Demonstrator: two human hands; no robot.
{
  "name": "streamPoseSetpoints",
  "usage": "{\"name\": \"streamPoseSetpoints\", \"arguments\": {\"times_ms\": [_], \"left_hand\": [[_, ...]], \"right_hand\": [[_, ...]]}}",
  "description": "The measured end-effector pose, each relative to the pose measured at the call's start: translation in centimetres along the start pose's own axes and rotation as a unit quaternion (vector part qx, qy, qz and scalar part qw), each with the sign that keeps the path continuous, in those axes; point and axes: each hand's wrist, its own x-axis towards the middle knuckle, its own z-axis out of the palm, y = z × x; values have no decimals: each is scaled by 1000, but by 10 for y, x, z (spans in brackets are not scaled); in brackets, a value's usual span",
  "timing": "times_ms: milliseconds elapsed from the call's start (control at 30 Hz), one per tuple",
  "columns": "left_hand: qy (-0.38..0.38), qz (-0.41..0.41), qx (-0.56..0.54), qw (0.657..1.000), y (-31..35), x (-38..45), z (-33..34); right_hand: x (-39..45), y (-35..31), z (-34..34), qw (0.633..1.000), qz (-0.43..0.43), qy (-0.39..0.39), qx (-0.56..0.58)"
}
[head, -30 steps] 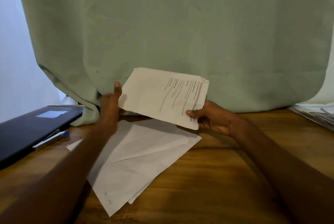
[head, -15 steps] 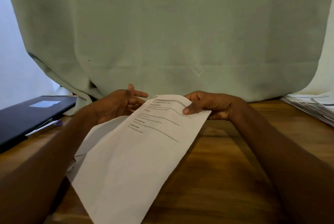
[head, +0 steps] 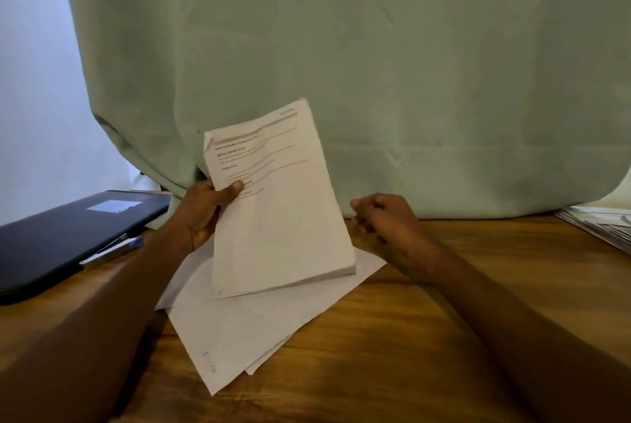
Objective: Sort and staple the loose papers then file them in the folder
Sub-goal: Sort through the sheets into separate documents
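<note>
At the far left of the bench a dark folder is lying flat, with a stapler resting along its near edge; both are lying well to the left of my hands, on the left arm's side.

My left hand is gripping a printed stack of papers by its left edge, thumb pressed on the front and fingers curled behind. The stack is standing nearly upright, long axis running up and down and leaning slightly back to the left, its lower edge hanging just above the loose sheets lying fanned on the bench directly beneath.

My right hand is hovering just beside the stack's right edge, apart from it, fingers loosely curled and holding nothing.

I judge the next move to be squaring the stack, then carrying it left toward the stapler; the left hand is the nearer one. The bench to the right of the sheets is offering room for tapping the edges. A green curtain is hanging close behind, limiting reach forward. At the far right, another pile of paper is lying near the bench edge.
</note>
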Motion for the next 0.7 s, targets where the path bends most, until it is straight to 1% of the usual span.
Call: {"name": "streamPoseSetpoints", "arguments": {"times_ms": [33, 67, 100, 133, 167, 200, 233, 300, 367, 400, 500, 567, 633, 700], "left_hand": [[39, -2, 16, 999, -1, 2, -6], [83, 6, 68, 994, -3, 4, -11], [134, 24, 169, 976, -5, 5, -16], [172, 50, 287, 941, -6, 7, -20], [190, 71, 383, 901, -7, 8, -24], [199, 81, 418, 883, -8, 8, -26], [203, 80, 415, 883, -8, 8, -27], [198, 54, 343, 917, -5, 6, -29], [177, 39, 250, 951, -2, 4, -32], [183, 37, 216, 958, 0, 3, -32], [198, 13, 103, 975, 4, 1, -36], [184, -12, 49, 982, 4, 1, -40], [165, -32, -1, 986, 4, 1, -43], [137, -45, -33, 989, 2, 3, -45]], "right_hand": [[-2, 4, 7, 990, -47, 2, -136], [-4, 6, 15, 970, -71, -20, -231], [-7, 5, 23, 956, -77, -51, -280], [-10, 4, 29, 943, -79, -79, -313], [-11, 4, 35, 931, -81, -96, -344], [-13, 3, 39, 916, -80, -107, -379], [-13, 5, 42, 901, -70, -115, -414], [-13, 10, 45, 887, -38, -118, -445], [-10, 14, 44, 897, -34, -105, -427], [-4, 19, 43, 902, -36, -97, -418], [-6, 12, 37, 906, -18, -91, -413], [-7, 4, 29, 907, 14, -81, -412], [-5, 0, 18, 913, 66, -72, -397], [-1, 4, 11, 918, 86, -56, -384]]}}
